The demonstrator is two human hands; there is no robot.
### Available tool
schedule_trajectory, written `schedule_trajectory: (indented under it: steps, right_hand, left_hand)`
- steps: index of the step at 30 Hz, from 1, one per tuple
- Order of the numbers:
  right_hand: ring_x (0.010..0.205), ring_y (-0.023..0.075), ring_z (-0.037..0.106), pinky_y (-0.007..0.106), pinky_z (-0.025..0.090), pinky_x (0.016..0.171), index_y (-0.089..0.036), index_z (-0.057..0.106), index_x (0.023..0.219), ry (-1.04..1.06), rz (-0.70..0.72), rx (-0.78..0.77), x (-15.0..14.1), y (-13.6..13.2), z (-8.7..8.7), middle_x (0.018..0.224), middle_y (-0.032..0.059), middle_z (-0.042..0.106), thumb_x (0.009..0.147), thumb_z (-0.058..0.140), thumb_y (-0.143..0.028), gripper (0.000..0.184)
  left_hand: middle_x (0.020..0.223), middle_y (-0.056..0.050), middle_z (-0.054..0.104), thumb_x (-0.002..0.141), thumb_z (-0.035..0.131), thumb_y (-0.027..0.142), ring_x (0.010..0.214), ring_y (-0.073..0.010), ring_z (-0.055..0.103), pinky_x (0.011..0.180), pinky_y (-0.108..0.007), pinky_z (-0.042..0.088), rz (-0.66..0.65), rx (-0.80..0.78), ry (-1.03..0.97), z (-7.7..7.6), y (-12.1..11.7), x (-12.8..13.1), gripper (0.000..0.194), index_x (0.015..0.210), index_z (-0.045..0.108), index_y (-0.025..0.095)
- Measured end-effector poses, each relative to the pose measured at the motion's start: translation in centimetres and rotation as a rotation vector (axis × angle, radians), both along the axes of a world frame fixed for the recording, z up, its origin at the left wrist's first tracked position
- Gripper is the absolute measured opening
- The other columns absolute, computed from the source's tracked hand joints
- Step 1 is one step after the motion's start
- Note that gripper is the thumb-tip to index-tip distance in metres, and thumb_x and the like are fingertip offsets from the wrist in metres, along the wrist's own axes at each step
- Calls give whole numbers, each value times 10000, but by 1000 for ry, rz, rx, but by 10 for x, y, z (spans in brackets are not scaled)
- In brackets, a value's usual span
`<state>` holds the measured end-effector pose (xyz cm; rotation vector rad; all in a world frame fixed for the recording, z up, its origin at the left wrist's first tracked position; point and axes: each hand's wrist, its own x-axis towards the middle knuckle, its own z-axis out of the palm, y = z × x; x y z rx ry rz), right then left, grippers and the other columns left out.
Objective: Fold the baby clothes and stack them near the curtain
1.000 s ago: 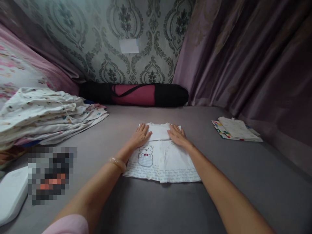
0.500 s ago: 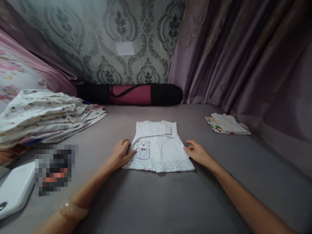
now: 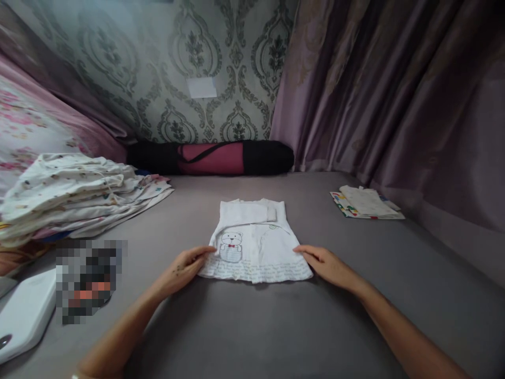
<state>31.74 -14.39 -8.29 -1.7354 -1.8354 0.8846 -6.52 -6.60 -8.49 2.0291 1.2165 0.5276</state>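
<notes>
A small white baby shirt (image 3: 254, 245) lies flat in front of me, its sleeves folded across the upper part. A bear with a red bow is printed at its lower left, and lines of writing run along the flared hem. My left hand (image 3: 189, 268) grips the left side edge near the bear, fingertips on top of the cloth. On the opposite edge, my right hand (image 3: 329, 266) pinches the fabric at about the same height. Both thumbs are largely hidden.
Heaped clothes (image 3: 74, 195) lie at the left. Folded cloths (image 3: 366, 202) rest at the right. Along the patterned wall stretches a black and maroon bag (image 3: 213, 158). A white device (image 3: 29, 313) and a pixelated patch are at the near left. Purple curtains (image 3: 335, 89) hang behind.
My left hand has turned and slid slightly down the shirt's left edge, its fingers now closed together. The right hand has lowered a little and taken the right edge. The shirt stays nearly still.
</notes>
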Motion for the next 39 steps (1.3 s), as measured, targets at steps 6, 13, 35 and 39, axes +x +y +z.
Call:
schedule_trajectory:
  steps: [6, 13, 35, 39]
  right_hand:
    - [1056, 188, 584, 348, 466, 925, -274, 567, 1267, -291, 267, 242, 12, -8, 9, 1182, 73, 614, 879, 385, -108, 459]
    - [1355, 184, 347, 450, 290, 1118, -293, 479, 1350, -516, 574, 477, 15, 1, -1, 1446, 50, 435, 898, 373, -24, 537]
    - [1076, 193, 601, 337, 442, 961, -248, 629, 1154, -24, 161, 301, 16, 84, 47, 1158, 34, 664, 879, 446, -254, 330]
    - [986, 191, 624, 307, 473, 870, -212, 650, 1078, 80, 29, 357, 18, 129, 35, 1065, 43, 687, 890, 462, -367, 308]
  left_hand:
    - [1126, -75, 624, 891, 356, 166, 1000, -203, 567, 894, -329, 479, -236, 346, 137, -14, 11, -16, 445, 1268, 572, 266]
    - [1444, 6, 432, 904, 378, 89, 1333, -235, 372, 1088, -462, 343, -517, 597, 395, -8, 14, -20, 582, 1391, 393, 407]
    - [1067, -103, 691, 884, 500, 430, 1020, -241, 627, 939, -358, 470, -52, 146, -349, 29, 84, 21, 353, 1058, 671, 176]
    - [1046, -95, 683, 845, 544, 459, 981, -219, 616, 887, -316, 471, 55, 130, -436, 22, 120, 46, 384, 1048, 646, 150]
